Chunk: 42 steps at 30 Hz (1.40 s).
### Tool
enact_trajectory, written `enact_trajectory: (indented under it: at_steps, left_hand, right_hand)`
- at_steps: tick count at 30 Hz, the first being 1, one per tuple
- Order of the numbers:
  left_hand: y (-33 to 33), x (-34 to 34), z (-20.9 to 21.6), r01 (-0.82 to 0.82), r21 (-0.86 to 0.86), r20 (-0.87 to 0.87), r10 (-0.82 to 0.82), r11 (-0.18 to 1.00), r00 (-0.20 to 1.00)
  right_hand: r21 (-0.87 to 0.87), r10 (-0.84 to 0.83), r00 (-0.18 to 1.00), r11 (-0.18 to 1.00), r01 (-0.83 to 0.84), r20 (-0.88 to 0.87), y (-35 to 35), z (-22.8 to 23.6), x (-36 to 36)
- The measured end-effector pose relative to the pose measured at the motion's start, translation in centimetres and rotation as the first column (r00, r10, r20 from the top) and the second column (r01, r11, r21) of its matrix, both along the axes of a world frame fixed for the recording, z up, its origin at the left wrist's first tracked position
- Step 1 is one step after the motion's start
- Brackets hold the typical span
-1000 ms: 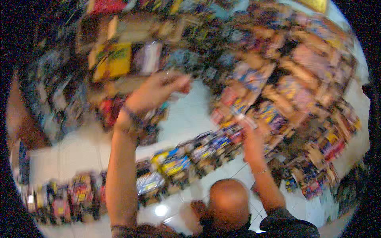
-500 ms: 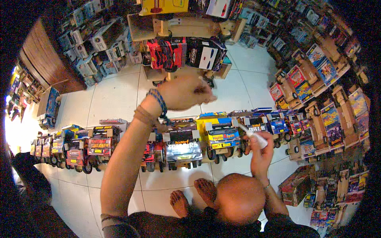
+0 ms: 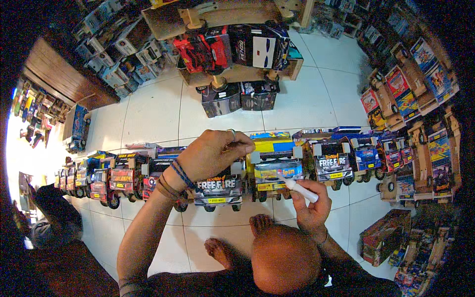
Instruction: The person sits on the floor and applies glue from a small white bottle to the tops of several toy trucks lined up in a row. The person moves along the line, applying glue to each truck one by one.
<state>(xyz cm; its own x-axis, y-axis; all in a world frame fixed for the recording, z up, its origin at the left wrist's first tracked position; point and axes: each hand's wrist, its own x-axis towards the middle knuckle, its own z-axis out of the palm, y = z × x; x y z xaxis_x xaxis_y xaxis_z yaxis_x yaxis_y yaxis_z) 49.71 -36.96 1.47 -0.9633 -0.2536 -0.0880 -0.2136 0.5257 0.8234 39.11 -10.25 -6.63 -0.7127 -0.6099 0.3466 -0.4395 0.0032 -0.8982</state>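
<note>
My left hand [image 3: 213, 158] reaches over the row of toy trucks, its thumb and fingertips pinched together beside the upper left corner of a yellow and blue toy truck [image 3: 272, 162]. Whatever is in that pinch is too small or hidden to make out. Below the wrist stands a black toy truck [image 3: 217, 188] with a yellow plate, partly covered by my hand. In my right hand [image 3: 312, 205] is a white glue tube [image 3: 304, 191], gripped between thumb and fingers. Its narrow nozzle points up and left at the front of the yellow and blue truck.
More toy trucks, such as a blue one [image 3: 366, 157] and a red one [image 3: 129, 173], line up on the tiled floor [image 3: 148, 111]. Across from them lie black boxy cabs [image 3: 221, 101] and a wooden truck body [image 3: 198, 76]. Wooden chassis [image 3: 420, 158] stand at right. My bare knee [image 3: 287, 257] rises in front.
My left hand has come back from beyond the row to the yellow and blue truck's corner. My right hand, with the glue tube, has shifted slightly left and down. The view has shifted too.
</note>
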Motion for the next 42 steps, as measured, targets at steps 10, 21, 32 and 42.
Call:
enact_trajectory:
  at_steps: [10, 21, 32, 42]
  left_hand:
    - [-1.3, -3.8, 0.6, 0.23, -0.097, 0.182, -0.21, 0.968, 0.961]
    - [-1.3, -3.5, 0.4, 0.248, -0.1, 0.259, -0.216, 0.964, 0.942]
    - [-1.9, -3.7, -0.4, 0.255, 0.029, 0.279, -0.253, 0.966, 0.926]
    - [-2.4, -4.1, -1.4, 0.308, 0.028, 0.242, -0.305, 0.951, 0.921]
  right_hand:
    - [0.027, 0.049, 0.999, 0.998, -0.049, -0.01, 0.6, -1.2, -0.1]
    - [-0.021, -0.028, 0.999, 0.999, 0.028, 0.018, -0.6, -0.4, 1.7]
    - [-0.005, -0.107, 0.994, 0.994, 0.107, 0.016, -1.2, 0.2, 2.8]
    - [-0.023, -0.133, 0.984, 0.99, 0.137, 0.118, -1.7, 0.4, 3.0]
